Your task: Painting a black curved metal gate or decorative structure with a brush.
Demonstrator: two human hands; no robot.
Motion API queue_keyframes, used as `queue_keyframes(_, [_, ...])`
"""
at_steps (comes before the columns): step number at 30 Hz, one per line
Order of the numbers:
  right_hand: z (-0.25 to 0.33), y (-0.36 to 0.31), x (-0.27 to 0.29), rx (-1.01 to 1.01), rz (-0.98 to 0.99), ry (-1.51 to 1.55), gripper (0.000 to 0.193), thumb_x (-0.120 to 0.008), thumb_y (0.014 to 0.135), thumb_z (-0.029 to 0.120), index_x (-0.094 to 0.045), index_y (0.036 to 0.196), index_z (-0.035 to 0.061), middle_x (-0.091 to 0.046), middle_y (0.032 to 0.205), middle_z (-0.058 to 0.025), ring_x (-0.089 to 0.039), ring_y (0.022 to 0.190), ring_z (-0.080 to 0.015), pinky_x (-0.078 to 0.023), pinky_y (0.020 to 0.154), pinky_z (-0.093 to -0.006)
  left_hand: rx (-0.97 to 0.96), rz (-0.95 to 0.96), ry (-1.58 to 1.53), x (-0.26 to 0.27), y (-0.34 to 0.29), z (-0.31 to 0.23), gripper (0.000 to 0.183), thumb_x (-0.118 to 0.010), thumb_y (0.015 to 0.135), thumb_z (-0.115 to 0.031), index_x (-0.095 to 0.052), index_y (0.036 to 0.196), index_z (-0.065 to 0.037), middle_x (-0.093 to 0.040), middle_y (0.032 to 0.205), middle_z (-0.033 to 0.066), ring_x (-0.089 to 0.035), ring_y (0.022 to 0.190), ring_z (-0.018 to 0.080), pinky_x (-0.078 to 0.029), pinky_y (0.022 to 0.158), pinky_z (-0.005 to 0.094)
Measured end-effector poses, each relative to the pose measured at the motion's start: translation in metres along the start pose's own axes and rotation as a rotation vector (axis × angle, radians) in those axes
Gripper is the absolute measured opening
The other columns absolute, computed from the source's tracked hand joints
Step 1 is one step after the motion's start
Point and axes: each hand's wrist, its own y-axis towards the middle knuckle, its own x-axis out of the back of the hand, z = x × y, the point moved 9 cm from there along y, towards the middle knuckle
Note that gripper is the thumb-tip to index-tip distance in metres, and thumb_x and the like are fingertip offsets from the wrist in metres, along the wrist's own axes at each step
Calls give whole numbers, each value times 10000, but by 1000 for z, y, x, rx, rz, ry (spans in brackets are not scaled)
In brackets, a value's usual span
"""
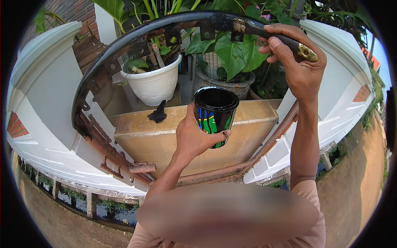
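My left hand [193,138] is wrapped round an open paint can [223,119], held upright at mid-view. Black drips run down its green and blue label, and its inside looks black. My right hand [304,68], raised at the upper right, grips the dark handle of a paintbrush [285,39]. Its black bristles lie against the top of a long metal rail [136,35], which appears curved and has tabs with holes along its lower side. The rail is glossy black along the top and left, and reddish brown on its lower stretch [99,140].
Behind the rail is a tan tiled ledge [194,140] with a crumpled black cloth-like piece [158,112]. A white flowerpot [153,84] and a grey pot [231,87] hold leafy plants. White walls [49,95] flank both sides; a water-filled ditch [72,198] runs below left.
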Motion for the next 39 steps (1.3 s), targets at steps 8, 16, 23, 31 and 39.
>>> queue_keyframes(8, [-27,-17,34,-120,-99,52,223,-668,988,48,-721,1183,-47,-771,956,-178,-776,829,-208,-626,671,-261,-23,0,-32,-8,27,-4,958,-962,574,-433,-515,1295,12,-722,1132,180,-721,1035,309,-559,938,423])
queue_keyframes(16, [-29,-34,40,-141,-127,36,227,-678,992,68,-718,1178,-57,-764,984,-190,-777,851,-227,-633,651,-272,-60,45,-53,-25,57,-28,929,-975,589,-410,-547,1312,-12,-720,1165,148,-709,1070,257,-549,973,393])
queue_keyframes(23, [-39,-43,75,-140,-274,84,232,-676,984,49,-713,1181,-67,-764,959,-191,-779,830,-232,-640,659,-275,-100,80,-59,-43,73,-53,906,-958,611,-422,-559,1320,-23,-723,1169,146,-709,1071,248,-546,972,384])
queue_keyframes(31, [-45,-47,75,-168,-217,33,225,-681,986,59,-721,1172,-61,-766,979,-181,-780,838,-230,-643,675,-285,-184,62,-100,-47,90,-64,898,-953,595,-457,-565,1268,-5,-732,1125,161,-725,1028,273,-557,940,396])
queue_keyframes(39, [-46,-45,72,-157,-119,14,234,-703,975,59,-738,1198,-4,-768,1048,-151,-780,872,-225,-641,668,-282,-203,44,-113,-49,88,-73,887,-948,576,-493,-581,1208,9,-744,1080,179,-745,983,310,-569,909,406])
